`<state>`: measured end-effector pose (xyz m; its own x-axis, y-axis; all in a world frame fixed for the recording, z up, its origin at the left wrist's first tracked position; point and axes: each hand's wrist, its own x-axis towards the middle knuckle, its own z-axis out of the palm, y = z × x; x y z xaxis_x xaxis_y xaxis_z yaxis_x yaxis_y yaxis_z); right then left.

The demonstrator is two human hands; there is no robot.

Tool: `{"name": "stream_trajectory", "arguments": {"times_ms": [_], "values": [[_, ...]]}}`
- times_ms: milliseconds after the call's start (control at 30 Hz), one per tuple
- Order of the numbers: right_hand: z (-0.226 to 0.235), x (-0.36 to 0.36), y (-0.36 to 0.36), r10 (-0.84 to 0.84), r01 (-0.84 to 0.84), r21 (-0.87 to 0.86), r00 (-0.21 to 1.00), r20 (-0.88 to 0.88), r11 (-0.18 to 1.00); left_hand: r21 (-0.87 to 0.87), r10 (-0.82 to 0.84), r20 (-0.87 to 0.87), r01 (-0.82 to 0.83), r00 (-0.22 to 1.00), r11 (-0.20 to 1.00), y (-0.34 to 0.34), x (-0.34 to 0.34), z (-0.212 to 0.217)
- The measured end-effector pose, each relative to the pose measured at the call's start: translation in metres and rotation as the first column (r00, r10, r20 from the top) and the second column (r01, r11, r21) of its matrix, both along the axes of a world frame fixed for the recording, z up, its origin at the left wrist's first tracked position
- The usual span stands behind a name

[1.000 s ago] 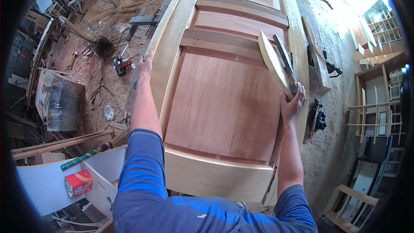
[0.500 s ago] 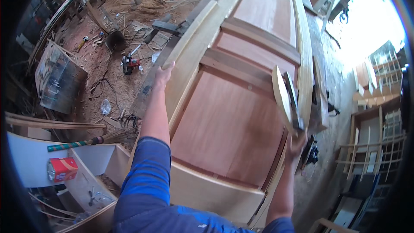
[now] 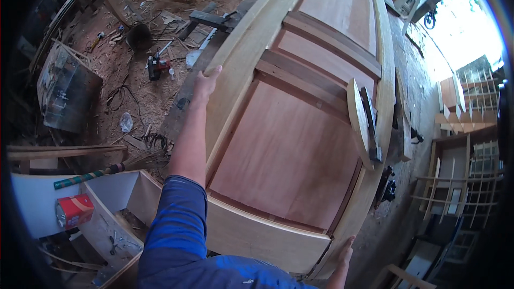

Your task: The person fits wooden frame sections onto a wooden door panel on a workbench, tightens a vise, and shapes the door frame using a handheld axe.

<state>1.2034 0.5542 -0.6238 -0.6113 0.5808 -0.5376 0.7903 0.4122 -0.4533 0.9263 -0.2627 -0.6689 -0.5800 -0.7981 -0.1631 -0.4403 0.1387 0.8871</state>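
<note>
A large wooden panel door [image 3: 289,144] lies flat in the middle of the workshop, with reddish panels inside a pale frame. The left hand [image 3: 205,83] grasps the door's left edge, fingers curled over it. The right hand [image 3: 344,252] presses open against the door's lower right corner (its grip I cannot tell exactly). On the door's right side stands a curved pale board [image 3: 360,122]. Left of the door, a red power tool [image 3: 158,66] lies on the sawdust floor [image 3: 128,101], and a red box [image 3: 74,210] sits lower left.
</note>
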Motion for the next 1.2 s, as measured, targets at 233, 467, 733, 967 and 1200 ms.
{"name": "stream_trajectory", "arguments": {"times_ms": [233, 467, 733, 967, 1200], "values": [[-0.021, 0.016, 0.001, 0.011, -0.014, -0.033, 0.995, -0.097, 0.999, -0.052, 0.0, 0.027, 0.002, 1.0, 0.999, 0.007, 0.001, 0.022], [-0.015, 0.016, 0.001, 0.043, -0.04, 0.096, 0.999, -0.021, 0.995, -0.027, 0.005, 0.018, -0.005, 1.0, 1.0, 0.002, -0.003, 0.012], [-0.006, 0.008, -0.011, 0.025, -0.024, 0.193, 1.0, -0.002, 0.981, -0.089, 0.004, 0.073, 0.003, 0.997, 0.996, -0.003, -0.001, -0.002], [0.0, -0.003, -0.006, 0.059, -0.044, 0.176, 0.995, -0.081, 0.983, -0.013, -0.088, -0.009, 0.087, 0.996, 0.996, -0.005, -0.004, 0.001], [0.03, -0.024, -0.031, 0.104, -0.086, 0.139, 0.987, -0.122, 0.987, -0.476, 0.164, 0.346, 0.022, 0.924, 0.879, 0.022, -0.008, 0.009]]}}
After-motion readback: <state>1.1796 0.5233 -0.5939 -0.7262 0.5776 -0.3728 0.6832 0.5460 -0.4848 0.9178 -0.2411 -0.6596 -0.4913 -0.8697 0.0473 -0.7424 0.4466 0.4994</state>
